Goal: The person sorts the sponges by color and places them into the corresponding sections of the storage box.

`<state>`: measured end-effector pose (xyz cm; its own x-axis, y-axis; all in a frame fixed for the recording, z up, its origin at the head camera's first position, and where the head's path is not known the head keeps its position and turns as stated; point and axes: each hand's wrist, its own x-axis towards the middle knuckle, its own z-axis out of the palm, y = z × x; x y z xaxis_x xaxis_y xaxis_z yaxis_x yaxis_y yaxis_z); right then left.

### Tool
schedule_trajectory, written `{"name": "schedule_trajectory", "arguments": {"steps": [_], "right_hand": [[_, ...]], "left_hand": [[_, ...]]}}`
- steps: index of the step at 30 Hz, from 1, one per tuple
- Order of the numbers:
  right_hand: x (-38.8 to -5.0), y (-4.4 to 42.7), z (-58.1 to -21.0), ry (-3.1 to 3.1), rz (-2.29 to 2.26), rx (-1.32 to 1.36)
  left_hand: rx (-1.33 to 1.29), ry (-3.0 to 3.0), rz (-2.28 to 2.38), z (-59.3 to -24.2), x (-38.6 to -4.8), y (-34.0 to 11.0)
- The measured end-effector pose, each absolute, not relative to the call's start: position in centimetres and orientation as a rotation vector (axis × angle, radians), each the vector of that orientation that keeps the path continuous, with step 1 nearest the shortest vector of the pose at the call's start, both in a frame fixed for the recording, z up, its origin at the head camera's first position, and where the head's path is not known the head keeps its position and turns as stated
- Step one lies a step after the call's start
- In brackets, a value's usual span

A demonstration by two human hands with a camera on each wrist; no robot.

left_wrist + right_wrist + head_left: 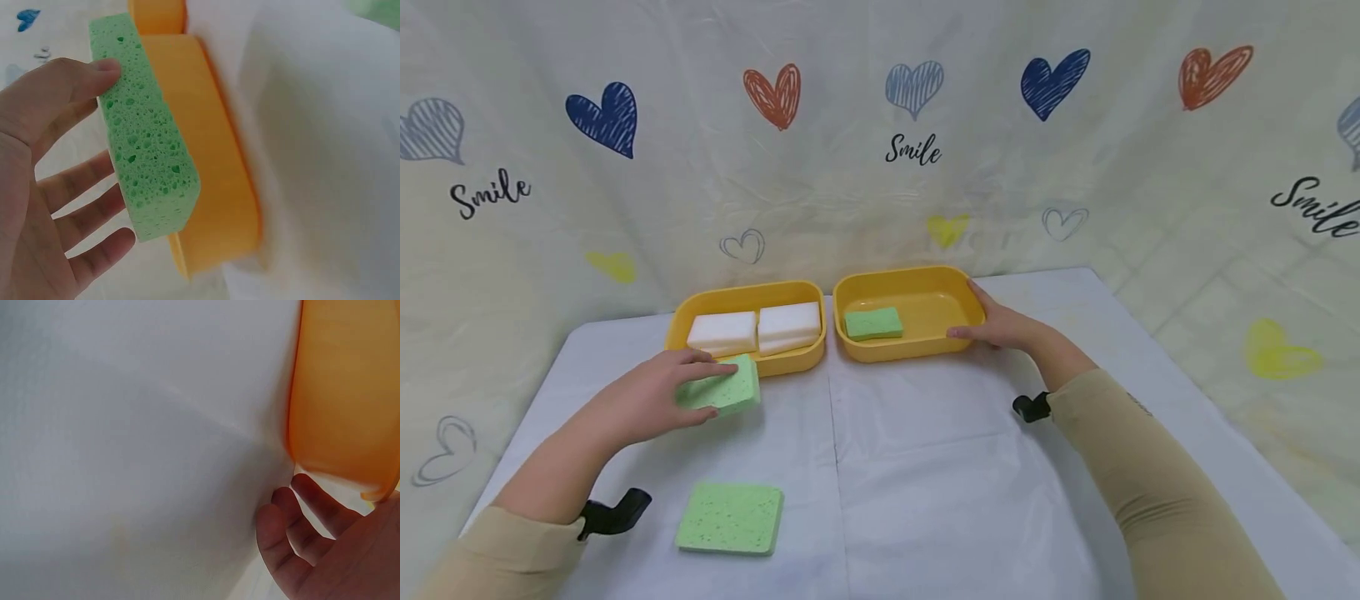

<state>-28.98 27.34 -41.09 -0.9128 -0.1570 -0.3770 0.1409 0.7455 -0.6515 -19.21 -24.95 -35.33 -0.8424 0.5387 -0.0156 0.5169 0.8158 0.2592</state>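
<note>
My left hand (658,396) pinches a green sponge (134,131) between thumb and fingers. It holds this sponge tilted, just in front of the left yellow container (805,358). White sponges (724,331) lie inside that container in two side-by-side groups. At the right end of the right yellow container (895,352), my right hand (1011,325) grips the rim, thumb at the front and a finger toward the back. Its other fingers (281,531) hang loosely below, in the right wrist view. A smaller-looking green sponge (874,323) lies at the left inside the right container.
Another green sponge (730,518) lies flat on the white-covered table (925,483), near its front left. Behind the containers hangs a pale curtain (835,183) printed with hearts and words. Black wrist mounts (616,512) show at both sleeves.
</note>
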Motion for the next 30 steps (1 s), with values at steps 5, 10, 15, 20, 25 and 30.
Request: {"name": "schedule_trajectory", "arguments": {"steps": [5, 10, 15, 20, 25, 30], "right_hand": [[-29.0, 27.7, -41.1, 2.540, -0.988, 0.005], [-29.1, 27.8, -41.2, 2.553, -0.982, 0.022], [-29.1, 27.9, -41.3, 2.555, -0.986, 0.031], [-29.0, 27.9, -41.5, 2.553, -0.995, 0.040], [-28.9, 27.7, -41.4, 2.547, -1.006, 0.037], [-28.6, 27.4, -40.9, 2.529, -1.031, -0.002]], "left_hand": [[0.894, 2.900, 0.394, -34.5, -21.2, -21.5], [0.939, 2.880, 0.405, -34.2, -23.2, -17.2], [0.955, 2.843, 0.449, -33.8, -25.2, -12.4], [0.952, 2.810, 0.483, -33.8, -27.6, -7.8], [0.908, 2.768, 0.536, -34.3, -29.5, -4.2], [0.874, 2.770, 0.580, -35.4, -31.0, -1.4]]}}
